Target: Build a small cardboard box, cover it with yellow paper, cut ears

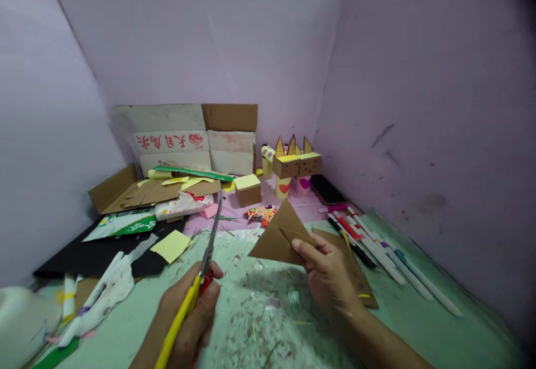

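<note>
My left hand (188, 307) is wrapped round a pair of scissors (180, 321) with yellow and red handles, its blades pointing up and away from me. Between thumb and fingers, my right hand (329, 268) pinches a brown cardboard triangle (282, 229) with a smaller cardboard piece lying over it under my thumb. The scissors and the triangle are apart. Just beyond them stands a small cardboard box (248, 195) with a yellow top. Behind the triangle are paper-tube figures with cardboard heads (286, 166), pointed ears and hearts on their fronts.
Several markers (377, 252) and a dark phone (329, 190) lie at right. Cardboard scraps (154, 193), snack-like packets (121, 225), a yellow sticky note (171, 246) and a white tissue (119, 279) lie at left. A printed carton (171, 140) leans on the back wall.
</note>
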The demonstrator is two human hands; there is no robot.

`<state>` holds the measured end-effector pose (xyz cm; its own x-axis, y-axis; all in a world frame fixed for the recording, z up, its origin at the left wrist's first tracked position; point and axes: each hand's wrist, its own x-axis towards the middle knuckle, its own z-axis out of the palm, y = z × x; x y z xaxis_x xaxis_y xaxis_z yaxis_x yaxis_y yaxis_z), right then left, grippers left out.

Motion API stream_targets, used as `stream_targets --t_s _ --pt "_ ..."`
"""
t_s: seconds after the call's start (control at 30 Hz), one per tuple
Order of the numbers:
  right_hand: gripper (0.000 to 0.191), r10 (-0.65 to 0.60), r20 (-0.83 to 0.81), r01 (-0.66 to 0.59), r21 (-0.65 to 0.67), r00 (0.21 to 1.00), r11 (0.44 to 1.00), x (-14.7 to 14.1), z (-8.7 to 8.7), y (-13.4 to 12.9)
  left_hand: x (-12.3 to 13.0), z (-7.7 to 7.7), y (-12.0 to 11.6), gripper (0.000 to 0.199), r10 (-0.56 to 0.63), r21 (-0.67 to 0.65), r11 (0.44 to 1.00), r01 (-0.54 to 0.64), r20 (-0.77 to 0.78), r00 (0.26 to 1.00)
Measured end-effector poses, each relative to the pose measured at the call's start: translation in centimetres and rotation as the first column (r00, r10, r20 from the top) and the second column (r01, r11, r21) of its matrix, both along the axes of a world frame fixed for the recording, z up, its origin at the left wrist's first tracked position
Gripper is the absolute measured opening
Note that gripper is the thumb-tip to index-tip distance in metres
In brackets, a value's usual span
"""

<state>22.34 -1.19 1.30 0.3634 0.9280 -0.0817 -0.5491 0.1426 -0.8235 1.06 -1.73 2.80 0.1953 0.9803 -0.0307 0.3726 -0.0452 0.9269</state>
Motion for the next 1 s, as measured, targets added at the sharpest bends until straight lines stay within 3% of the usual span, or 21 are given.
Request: stream_targets --t_s 0.07,0.17,0.27,0.33,0.4,0.5,0.6,0.7,0.87,1.0 --pt "0.022 -0.068 0.045 0.068 0.003 0.997 0.998 0.2 -0.3 0.1 0.8 -1.1 -0.6 0.04 -0.051 0.033 0.998 0.05 0.038 0.998" --pt "0.022 -0.086 0.002 0.086 0.004 0.996 0.996 0.5 0.0 0.2 1.2 -1.9 -0.7 0.035 -0.105 0.14 0.983 0.116 -0.086 0.991" --pt "0.019 -0.015 -0.171 0.018 0.012 0.985 1.0 0.9 1.2 0.1 0.3 -1.6 0.0 0.034 -0.024 0.249 0.963 0.1 -0.291 0.956" --pt "0.016 0.035 -0.287 -0.032 0.017 0.957 0.999 1.2 2.1 0.0 -0.5 -1.3 0.7 0.034 0.059 0.305 0.948 0.092 -0.45 0.891" --pt "0.014 0.068 -0.35 -0.066 0.018 0.934 0.998 1.2 2.6 -0.2 -0.9 -1.3 1.3 0.036 0.053 0.287 0.948 0.136 -0.564 0.824" --pt "0.013 0.136 -0.326 -0.138 0.018 0.935 0.99 0.9 2.7 -0.5 -0.2 -2.2 1.3 0.05 -0.055 0.222 0.941 0.254 -0.64 0.766" --pt "0.015 0.181 -0.271 -0.185 0.012 0.945 0.983 0.5 2.3 -0.6 1.3 -3.4 0.7 0.064 -0.052 0.271 0.915 0.299 -0.655 0.754" --pt "0.017 0.184 -0.261 -0.188 0.008 0.948 0.982 0.1 2.1 -0.8 2.1 -4.0 0.2 0.066 -0.06 0.308 0.901 0.306 -0.609 0.791" --pt "0.025 0.267 -0.235 -0.268 0.032 0.935 0.963 -0.5 2.4 -1.2 2.3 -3.0 0.4 0.067 -0.116 0.262 0.921 0.29 -0.525 0.843" --pt "0.027 0.259 -0.192 -0.253 0.055 0.947 0.966 -1.0 2.1 -1.2 3.0 -2.6 0.8 0.065 -0.137 0.227 0.934 0.275 -0.482 0.865"
